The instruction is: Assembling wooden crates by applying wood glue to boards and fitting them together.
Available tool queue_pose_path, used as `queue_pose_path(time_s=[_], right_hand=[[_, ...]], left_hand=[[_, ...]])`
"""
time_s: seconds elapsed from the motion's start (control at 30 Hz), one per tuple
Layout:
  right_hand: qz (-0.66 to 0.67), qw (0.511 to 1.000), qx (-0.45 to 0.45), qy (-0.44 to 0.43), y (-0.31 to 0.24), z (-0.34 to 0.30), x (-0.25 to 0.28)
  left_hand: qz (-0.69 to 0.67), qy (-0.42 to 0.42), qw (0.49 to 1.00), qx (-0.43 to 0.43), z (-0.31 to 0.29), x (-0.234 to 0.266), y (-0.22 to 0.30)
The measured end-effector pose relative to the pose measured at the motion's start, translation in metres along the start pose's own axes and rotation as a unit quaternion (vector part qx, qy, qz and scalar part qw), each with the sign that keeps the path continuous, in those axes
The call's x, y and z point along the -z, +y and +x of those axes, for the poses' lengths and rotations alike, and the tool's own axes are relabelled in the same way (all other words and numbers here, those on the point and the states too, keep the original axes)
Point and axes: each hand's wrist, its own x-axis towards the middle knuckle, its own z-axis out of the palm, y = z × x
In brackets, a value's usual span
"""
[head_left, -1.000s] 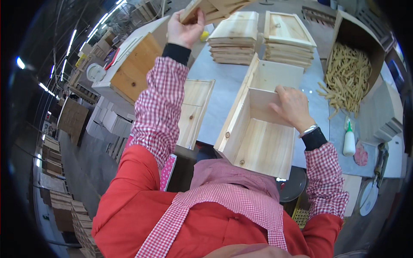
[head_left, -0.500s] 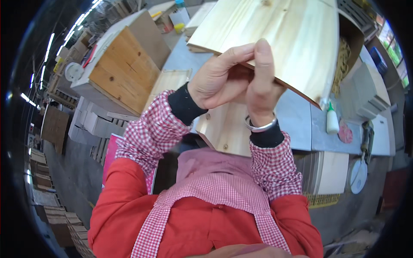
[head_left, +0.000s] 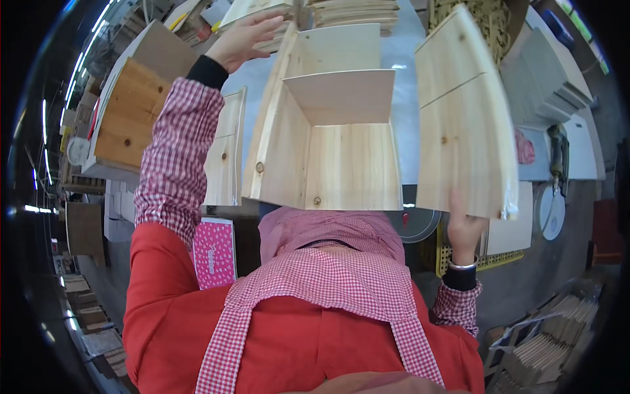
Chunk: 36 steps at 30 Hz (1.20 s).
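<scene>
A partly built wooden box [head_left: 354, 164] stands on the work table in front of me, with a long left side wall, a pale divider across its middle and an open right side. My right hand [head_left: 464, 230] grips the near edge of a knotty wooden panel [head_left: 462, 138], thumb on its face. The panel is tilted up to the right of the box, apart from it, and a thin groove or line crosses it. My left hand [head_left: 244, 41] is open with its fingers stretched out, beyond the far left of the box and close to some stacked boards [head_left: 252, 12].
A grooved panel [head_left: 224, 151] lies left of the box. More stacked boards [head_left: 354, 14] sit at the far side. Right are grey-white panels [head_left: 548, 72], a pink lump [head_left: 524, 148] and a hand tool [head_left: 558, 151]. A pink patterned box [head_left: 214, 253] is below left.
My hands, together at the panel's edge before, are now apart. The panel has swung right and upright in my right hand. My left hand has moved far left, and the box is uncovered.
</scene>
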Motion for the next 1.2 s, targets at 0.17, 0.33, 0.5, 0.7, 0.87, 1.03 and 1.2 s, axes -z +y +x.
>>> queue_pose_path(time_s=[0.17, 0.33, 0.5, 0.7, 0.87, 1.03, 1.2], right_hand=[[0.077, 0.991, -0.078, -0.081, 0.006, 0.002, -0.008], [0.091, 0.983, -0.095, -0.128, 0.005, 0.013, -0.017], [0.048, 0.984, -0.043, -0.166, 0.007, 0.014, -0.020], [0.020, 0.979, -0.053, -0.194, -0.013, 0.008, -0.018], [0.033, 0.973, -0.069, -0.217, -0.026, 0.010, -0.025], [0.021, 0.962, -0.040, -0.269, -0.024, 0.008, -0.032], [0.023, 0.961, -0.029, -0.276, -0.032, 0.007, -0.037]], left_hand=[[-0.007, -0.056, 0.989, 0.134, 0.053, -0.010, -0.029], [-0.013, -0.128, 0.986, 0.106, 0.076, -0.018, -0.039], [0.007, -0.105, 0.984, 0.145, 0.083, -0.017, -0.043], [0.032, -0.074, 0.984, 0.157, 0.083, -0.019, -0.040], [0.020, -0.077, 0.986, 0.148, 0.086, -0.014, -0.045], [0.020, -0.082, 0.985, 0.149, 0.089, -0.014, -0.047], [0.045, -0.074, 0.985, 0.151, 0.084, -0.019, -0.044]])
